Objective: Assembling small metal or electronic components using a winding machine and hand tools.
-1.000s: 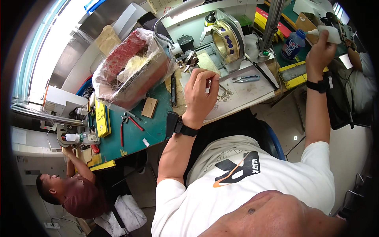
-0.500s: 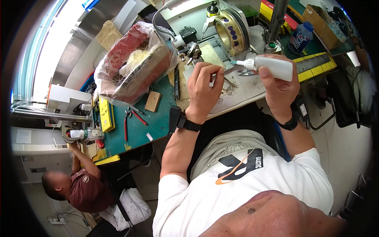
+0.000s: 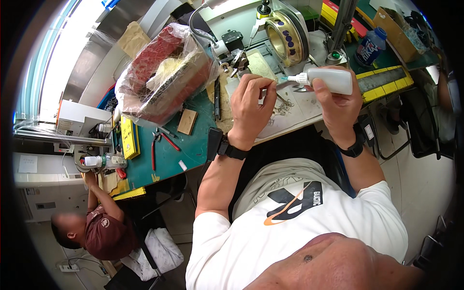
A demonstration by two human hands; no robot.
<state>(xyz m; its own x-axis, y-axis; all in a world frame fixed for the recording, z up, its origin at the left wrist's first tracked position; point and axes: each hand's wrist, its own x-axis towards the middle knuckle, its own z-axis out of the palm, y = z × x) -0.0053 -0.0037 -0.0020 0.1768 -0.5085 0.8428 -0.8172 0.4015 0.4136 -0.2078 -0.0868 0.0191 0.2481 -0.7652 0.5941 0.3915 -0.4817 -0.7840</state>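
My right hand (image 3: 337,110) is closed round a white dropper bottle (image 3: 336,81). The bottle lies nearly level, and its thin greenish nozzle points left, close to the fingertips of my left hand (image 3: 250,107). Those left fingers are pinched together over the bench edge; whatever they hold, if anything, is too small or hidden to make out. Just behind and between the hands, a tangle of fine metal pieces (image 3: 282,107) lies on the pale work surface (image 3: 302,107).
Left on the green mat stand a plastic-wrapped red box (image 3: 159,79), a wooden block (image 3: 187,122) and red-handled pliers (image 3: 153,152). A machine with a gold ring-shaped wheel (image 3: 278,41) rises behind my hands. A blue bottle (image 3: 371,46) stands right. Another person (image 3: 108,232) works far left.
My right hand has shifted slightly left with the bottle, bringing its nozzle a little nearer my left fingertips. The left hand keeps its pinch almost in place.
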